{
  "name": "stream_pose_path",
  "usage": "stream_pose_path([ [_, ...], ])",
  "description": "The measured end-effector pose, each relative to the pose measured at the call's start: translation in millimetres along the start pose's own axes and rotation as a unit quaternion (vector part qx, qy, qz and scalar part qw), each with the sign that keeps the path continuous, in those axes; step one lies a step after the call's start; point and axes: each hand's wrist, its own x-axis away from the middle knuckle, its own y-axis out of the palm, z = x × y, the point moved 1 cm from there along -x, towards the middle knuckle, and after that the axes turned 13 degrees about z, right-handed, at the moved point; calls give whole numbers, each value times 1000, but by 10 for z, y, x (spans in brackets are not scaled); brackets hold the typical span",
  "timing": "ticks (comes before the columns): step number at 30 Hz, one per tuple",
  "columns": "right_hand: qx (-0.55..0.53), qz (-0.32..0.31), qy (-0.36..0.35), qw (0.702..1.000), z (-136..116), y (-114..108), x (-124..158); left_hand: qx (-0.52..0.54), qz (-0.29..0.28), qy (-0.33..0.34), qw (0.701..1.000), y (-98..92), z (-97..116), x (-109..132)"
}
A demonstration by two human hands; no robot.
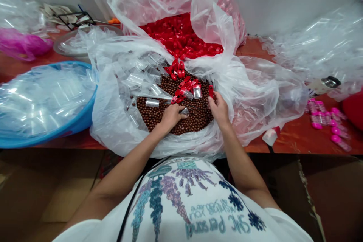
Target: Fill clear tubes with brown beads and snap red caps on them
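In front of me a white plastic bag (113, 121) lies spread open, full of small brown beads (198, 117). My left hand (171, 116) is closed around a clear plastic tube (184, 111), low over the beads. At the right side of the beads, my right hand (219, 109) pinches a red plastic cap (211, 90). Between and beyond the hands lies a loose pile of red caps (185, 87) with a clear tube (197, 91) among them. More clear tubes (141, 79) are heaped at the left of the beads.
A blue basin (56, 133) of clear plastic pieces stands at the left. Behind the beads is a bag of red caps (181, 34). Pink-capped tubes (336, 130), a jar (326, 84) and a big bag of clear tubes (320, 45) are at the right.
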Motion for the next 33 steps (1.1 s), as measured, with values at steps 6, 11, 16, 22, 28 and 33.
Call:
stream_pose_path([
  [6,-232,-22,103,967,-49,-84,222,196,50,-54,978,169,-83,-9],
  [11,-270,-58,120,954,-55,-159,373,311,39,-107,944,217,-122,-9],
  [16,-228,-72,131,962,-41,-169,425,434,4,-190,880,196,-46,7],
  [22,-185,-105,112,971,-101,-134,464,560,-48,-289,775,62,57,93],
  [28,-122,-77,65,987,-91,-75,510,631,-100,-310,704,-129,120,258],
  [33,-158,-107,80,978,-175,-14,540,658,-92,-298,685,-184,143,414],
])
